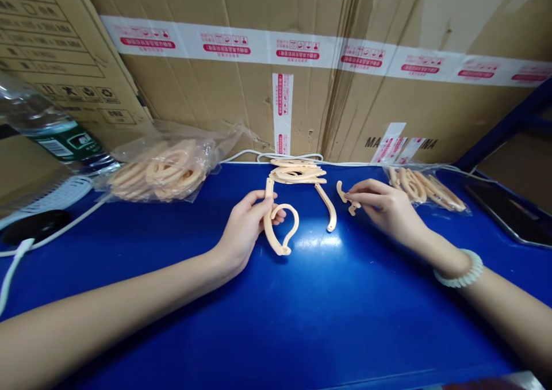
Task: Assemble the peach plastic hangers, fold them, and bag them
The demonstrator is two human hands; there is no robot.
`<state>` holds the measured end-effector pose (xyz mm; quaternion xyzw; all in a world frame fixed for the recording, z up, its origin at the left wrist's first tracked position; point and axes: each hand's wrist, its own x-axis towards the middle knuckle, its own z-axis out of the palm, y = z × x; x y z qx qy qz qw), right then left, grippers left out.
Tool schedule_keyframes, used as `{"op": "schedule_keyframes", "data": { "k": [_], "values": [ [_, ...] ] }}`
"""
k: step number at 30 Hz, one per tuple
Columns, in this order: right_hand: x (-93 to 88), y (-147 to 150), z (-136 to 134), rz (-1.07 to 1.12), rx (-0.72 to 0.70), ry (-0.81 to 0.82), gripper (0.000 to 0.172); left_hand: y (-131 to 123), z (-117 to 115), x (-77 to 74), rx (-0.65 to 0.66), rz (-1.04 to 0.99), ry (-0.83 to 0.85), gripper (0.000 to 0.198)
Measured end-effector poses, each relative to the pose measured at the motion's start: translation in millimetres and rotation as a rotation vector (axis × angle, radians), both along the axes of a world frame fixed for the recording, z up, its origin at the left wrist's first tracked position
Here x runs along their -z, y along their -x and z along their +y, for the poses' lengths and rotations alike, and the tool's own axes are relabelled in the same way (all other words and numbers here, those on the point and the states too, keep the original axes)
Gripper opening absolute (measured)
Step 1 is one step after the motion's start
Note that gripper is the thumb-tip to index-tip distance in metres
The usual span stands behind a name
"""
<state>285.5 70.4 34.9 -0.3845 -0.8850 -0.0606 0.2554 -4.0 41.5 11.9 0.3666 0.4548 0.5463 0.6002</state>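
Observation:
My left hand (250, 223) is closed around a beige curved hanger arm (271, 229), held upright above the blue table. A curved loop piece (293, 214) meets the arm at its lower end. My right hand (390, 211) pinches a small beige hook piece (341, 191) between thumb and fingers; part of it is hidden by the fingertips. Between the hands a separate beige hanger arm (328, 209) lies on the table. Behind it sits a stack of similar beige pieces (297, 172).
A clear bag of beige parts (172, 168) lies at left, and a smaller bag (425, 188) at right. A bottle (64, 137), black mouse-like object (37, 227) and white cable (84, 220) are on the left. A phone (513, 214) lies far right. Cardboard boxes (207, 96) stand behind.

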Motion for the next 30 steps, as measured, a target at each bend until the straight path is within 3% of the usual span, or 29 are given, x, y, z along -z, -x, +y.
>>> {"op": "schedule_keyframes", "data": {
  "k": [8, 12, 15, 19, 25, 30],
  "values": [
    [14.6, -10, 11, -0.208, 0.051, 0.034, 0.058, -1, -6, 9.9, 0.011, 0.016, -0.123, 0.029],
    [7.6, 7, -4, -0.113, 0.020, -0.002, 0.053, -2, -7, 11.2, 0.025, 0.041, -0.161, 0.031],
    [1.8, 32, -30, -0.033, -0.157, -0.056, 0.048, -3, -8, 11.3, 0.043, 0.023, -0.173, 0.034],
    [2.1, 60, -60, -0.196, -0.369, -0.217, 0.037, -4, -12, 11.0, 0.124, 0.006, -0.223, 0.036],
    [4.5, 64, -64, -0.323, -0.368, -0.290, 0.027, -6, -20, 6.6, 0.243, 0.016, -0.262, 0.028],
    [3.3, 60, -62, -0.228, -0.328, -0.214, 0.017, -7, -17, 9.4, 0.127, 0.058, -0.287, 0.038]
  ]
}}
